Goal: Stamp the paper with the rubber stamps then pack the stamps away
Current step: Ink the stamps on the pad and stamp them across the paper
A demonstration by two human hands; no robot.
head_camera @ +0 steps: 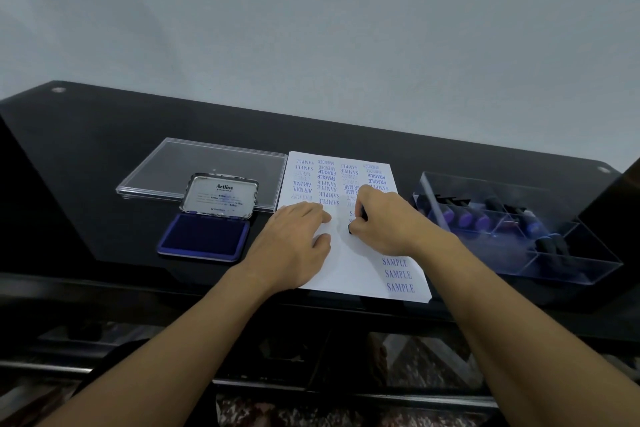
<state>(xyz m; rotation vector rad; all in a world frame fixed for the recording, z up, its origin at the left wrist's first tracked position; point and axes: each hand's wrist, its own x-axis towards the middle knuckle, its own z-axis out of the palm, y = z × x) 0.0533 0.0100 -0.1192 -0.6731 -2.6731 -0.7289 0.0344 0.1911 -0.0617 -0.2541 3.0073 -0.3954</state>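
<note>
- The paper [349, 253] lies flat on the dark surface [104, 149], between the open ink pad [204, 236] on its left and the clear compartment box [519, 218] on its right, so ink and storage are each near at hand.
- The left hand [294, 239] rests palm down on the sheet's left part, its fingers [322, 217] spread flat and holding nothing; it seems placed there to stop the paper sliding under pressure.
- The right hand [384, 218] is curled over a small dark rubber stamp [356, 224], its fingers closed round it; only the stamp's dark edge shows below the knuckles, pressed to the middle of the sheet.
- The right wrist is bent down and the forearm comes in from the lower right, which suits pushing straight downwards.
- The other stamps [464, 218] lie in the box's compartments, well apart from the paper.
- The box's clear lid [207, 163] lies behind the ink pad, out of the way.
- Rows of blue print already fill much of the sheet, so stamping looks well advanced; packing away is not yet done.
</note>
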